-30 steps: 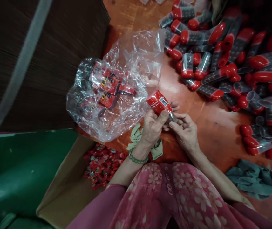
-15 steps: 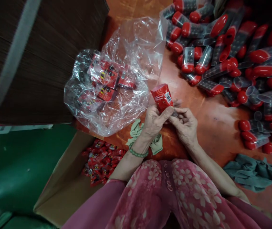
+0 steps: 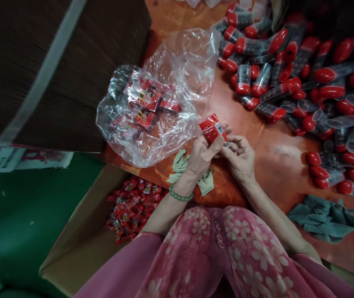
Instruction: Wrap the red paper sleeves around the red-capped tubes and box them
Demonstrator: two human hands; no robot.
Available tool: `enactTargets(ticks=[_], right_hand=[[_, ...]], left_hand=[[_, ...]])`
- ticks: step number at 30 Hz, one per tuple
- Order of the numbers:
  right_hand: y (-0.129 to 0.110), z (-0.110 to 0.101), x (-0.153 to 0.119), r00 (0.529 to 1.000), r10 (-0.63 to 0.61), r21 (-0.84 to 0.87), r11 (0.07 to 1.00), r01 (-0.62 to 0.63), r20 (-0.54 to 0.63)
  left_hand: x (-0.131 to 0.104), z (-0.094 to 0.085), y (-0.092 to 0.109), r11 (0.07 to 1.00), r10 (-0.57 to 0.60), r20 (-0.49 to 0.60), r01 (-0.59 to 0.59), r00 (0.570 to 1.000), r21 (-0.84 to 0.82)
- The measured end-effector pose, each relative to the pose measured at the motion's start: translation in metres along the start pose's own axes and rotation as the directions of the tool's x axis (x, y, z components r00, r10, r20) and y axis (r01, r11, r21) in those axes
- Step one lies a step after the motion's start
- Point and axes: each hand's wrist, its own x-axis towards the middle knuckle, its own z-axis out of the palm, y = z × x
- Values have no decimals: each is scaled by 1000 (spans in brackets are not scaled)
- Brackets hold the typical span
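A red printed packet (image 3: 212, 127) with a barcode is between my hands, above the reddish table (image 3: 264, 165). My left hand (image 3: 202, 155) is closed on the packet's lower left part, its thumb across the front. My right hand (image 3: 240, 157) pinches at the lower right end of the packet, fingers bent; a small clear bit shows there. To the left lies a crumpled clear plastic bag (image 3: 177, 140) with several red boxes (image 3: 146, 118) in it. A light green cloth (image 3: 207, 182) lies partly behind my left wrist.
Many clear tubes with red caps (image 3: 268, 111) are heaped at the right. A dark green cloth (image 3: 326, 217) lies near the right table edge. Below the left edge, a cardboard box (image 3: 71, 244) holds many red packets (image 3: 133, 207). A dark strapped box (image 3: 102, 49) stands upper left.
The view has shifted slightly, so the bag appears farther right. The packet's top looks flatter and its opening is no longer visible. Both hands remain on it.
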Motion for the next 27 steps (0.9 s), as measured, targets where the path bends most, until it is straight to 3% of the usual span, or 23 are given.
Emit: enactTargets(ticks=[3,11,18,20,22,25,27], right_hand=[[2,0,-4,998,15,-6,1000,-15,68],[3,-2,-10,984,-180,-106,978,180,9],[7,3,-26,974,-223,-216,950,224,27],[4,8,-32,971,-213,-223,947,233,111],[-3,14,-35,933,-171,-221,943,248,315],[-20,29,-27,796,-100,-306,889,341,597],[-32,42,-14,736,-117,-388,788,477,667]], left_hand=[[-3,0,3,995,2,-57,-8,998,-102],[-23,11,0,988,-54,-82,42,995,-148],[-41,4,8,995,41,-35,-44,999,-89],[-54,-3,21,997,75,-45,-75,996,-6],[-75,-16,38,988,111,-80,-101,991,115],[-128,-51,64,925,135,-194,-53,972,377],[-170,-85,80,813,201,-372,57,906,579]])
